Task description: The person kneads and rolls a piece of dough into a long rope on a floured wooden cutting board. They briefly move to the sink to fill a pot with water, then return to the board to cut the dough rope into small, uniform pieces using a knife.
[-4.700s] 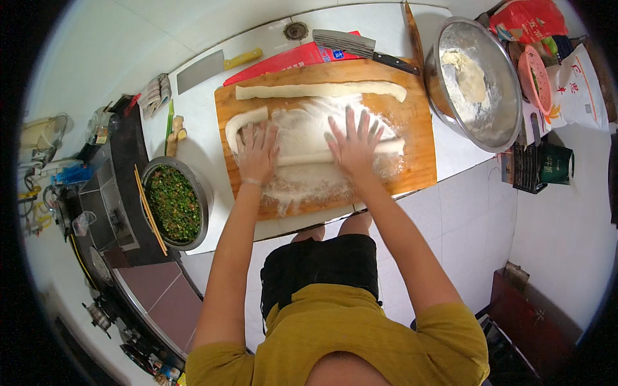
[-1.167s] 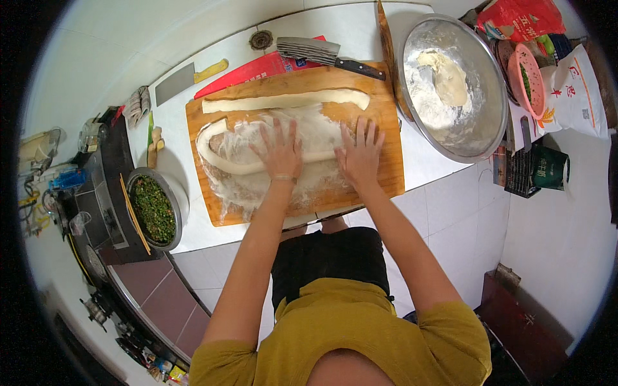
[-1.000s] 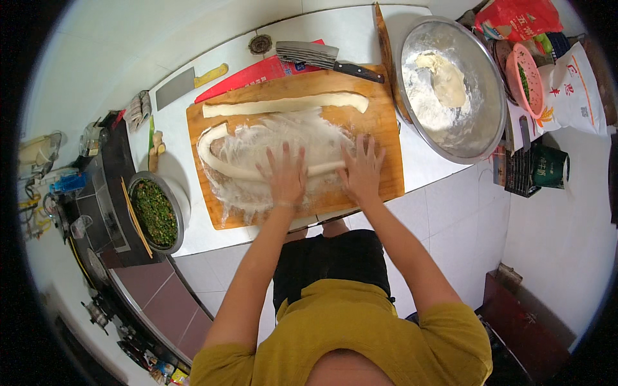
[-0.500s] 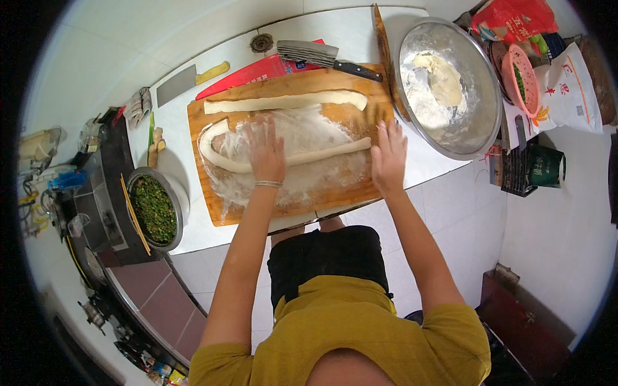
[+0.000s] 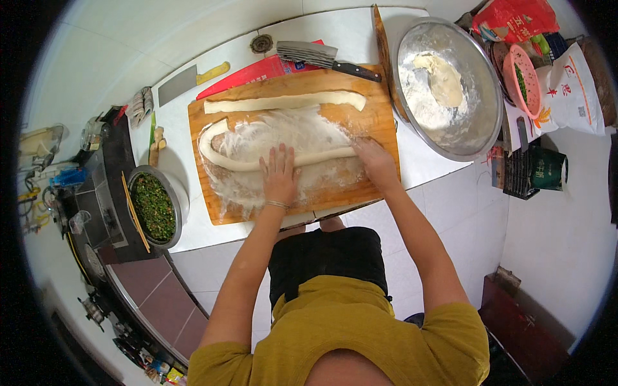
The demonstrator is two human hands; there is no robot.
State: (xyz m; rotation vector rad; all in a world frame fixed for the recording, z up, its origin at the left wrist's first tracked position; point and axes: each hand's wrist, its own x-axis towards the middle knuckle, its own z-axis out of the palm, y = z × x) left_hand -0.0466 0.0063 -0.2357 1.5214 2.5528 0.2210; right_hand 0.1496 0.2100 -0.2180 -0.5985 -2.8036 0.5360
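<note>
A long rope of dough (image 5: 322, 154) curves in a hook on the floured wooden board (image 5: 380, 183), bending round at its left end. My left hand (image 5: 280, 175) lies flat across the rope's middle, fingers spread. Over the rope's right end my right hand (image 5: 377, 165) is turned inward with its fingers bent round it, hiding that tip. Behind it, a separate flattened strip of dough (image 5: 286, 102) stretches along the far part of the board. Loose white flour (image 5: 290, 132) covers the wood between the two pieces.
A cleaver with a black handle (image 5: 356, 70) rests on a red packet (image 5: 251, 74); another cleaver (image 5: 179, 86) lies left. A steel bowl (image 5: 479, 138) holding flour and dough stands right. A bowl of chopped green filling (image 5: 153, 209) with chopsticks (image 5: 134, 215) is at left.
My left hand has come nearer and slightly right, settling on the rope. My right hand has moved left and turned inward over the rope's end, which now looks straighter.
</note>
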